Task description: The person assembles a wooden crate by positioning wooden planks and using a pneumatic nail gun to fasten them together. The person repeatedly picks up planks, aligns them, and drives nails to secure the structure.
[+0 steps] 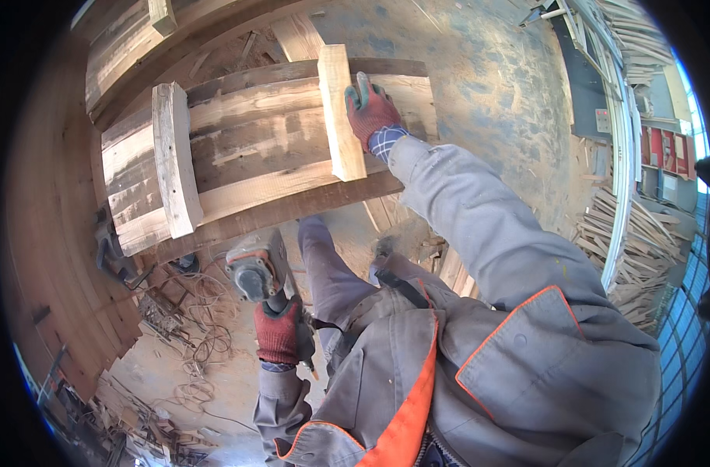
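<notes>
My left hand (278,333), in a red and dark-grey work glove, is wrapped round the handle of a nail gun (254,272). The tool is held in front of my body, below the near edge of a panel of wooden planks (257,144). Across the panel's right part lies a pale wooden block (338,117). My right hand (370,110), in a matching glove, grips this block by its right side near the far end. A second wooden block (173,159) lies across the panel's left part. The nail gun's nose is apart from the wood.
Another plank panel (137,54) is at the far left, beside a large wooden surface (55,202). Tangled hoses (207,335) lie on the floor at lower left. Heaps of scrap strips (631,241) and a metal frame (621,156) stand along the right.
</notes>
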